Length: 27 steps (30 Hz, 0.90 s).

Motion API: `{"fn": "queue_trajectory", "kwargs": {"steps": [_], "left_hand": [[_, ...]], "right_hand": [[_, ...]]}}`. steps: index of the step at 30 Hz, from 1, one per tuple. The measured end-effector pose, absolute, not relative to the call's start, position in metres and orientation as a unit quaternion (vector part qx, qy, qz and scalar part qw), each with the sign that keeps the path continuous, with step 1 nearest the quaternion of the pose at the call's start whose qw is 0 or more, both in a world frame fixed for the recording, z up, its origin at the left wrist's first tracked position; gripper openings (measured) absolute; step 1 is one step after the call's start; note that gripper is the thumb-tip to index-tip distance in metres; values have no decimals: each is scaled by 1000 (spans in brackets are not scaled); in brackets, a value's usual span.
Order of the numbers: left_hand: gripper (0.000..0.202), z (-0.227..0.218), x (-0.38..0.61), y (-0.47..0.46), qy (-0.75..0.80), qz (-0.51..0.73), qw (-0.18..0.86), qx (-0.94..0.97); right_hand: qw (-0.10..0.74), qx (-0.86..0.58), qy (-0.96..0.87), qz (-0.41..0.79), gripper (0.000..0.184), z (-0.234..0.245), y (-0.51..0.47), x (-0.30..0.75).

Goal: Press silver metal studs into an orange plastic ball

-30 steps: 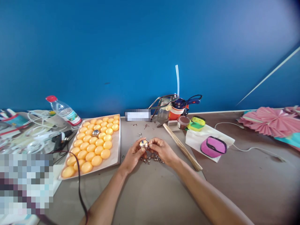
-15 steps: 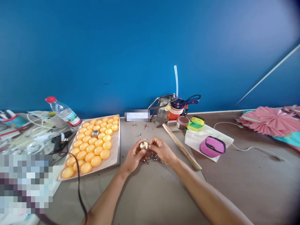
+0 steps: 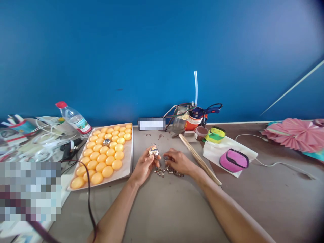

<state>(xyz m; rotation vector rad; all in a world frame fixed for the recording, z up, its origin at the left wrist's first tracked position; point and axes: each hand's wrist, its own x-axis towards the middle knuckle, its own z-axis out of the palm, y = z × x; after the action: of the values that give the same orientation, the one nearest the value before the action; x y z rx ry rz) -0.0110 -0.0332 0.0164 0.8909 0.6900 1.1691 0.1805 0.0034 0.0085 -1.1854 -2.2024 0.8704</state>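
Note:
My left hand is closed around a small ball whose visible side is covered with shiny silver pieces. Just to its right, my right hand hovers over a pile of small shiny metal pieces, fingers bent downward and apart. I see nothing held between them, though the fingertips are partly hidden. To the left stands a shallow white box with rows of orange balls. Among them sits one silver-covered ball.
A bundle of wooden sticks lies right of my right hand. Beyond are a pink mesh item on white paper, a yellow-green one and an orange cup with tools. A bottle leans behind the box; a dark cable crosses near my left arm.
My right hand has left the ball and moved right and slightly down to the metal pieces. My left hand keeps the ball, now turned to show more silver. The view has shifted slightly left.

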Motion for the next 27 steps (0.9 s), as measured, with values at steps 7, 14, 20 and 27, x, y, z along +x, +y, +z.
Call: {"fn": "queue_trajectory", "kwargs": {"steps": [7, 14, 20, 27], "left_hand": [[40, 14, -9, -33, 314, 517, 682, 412], [41, 16, -10, -33, 324, 527, 682, 391], [32, 15, -11, -31, 306, 543, 695, 358], [37, 14, -10, -30, 312, 547, 698, 341]], "right_hand": [[146, -426, -872, 194, 16, 8, -5, 170], [256, -420, -830, 264, 19, 10, -5, 169], [260, -474, -810, 228, 21, 4, 3, 179], [135, -488, -846, 165, 25, 1, 2, 177]]}}
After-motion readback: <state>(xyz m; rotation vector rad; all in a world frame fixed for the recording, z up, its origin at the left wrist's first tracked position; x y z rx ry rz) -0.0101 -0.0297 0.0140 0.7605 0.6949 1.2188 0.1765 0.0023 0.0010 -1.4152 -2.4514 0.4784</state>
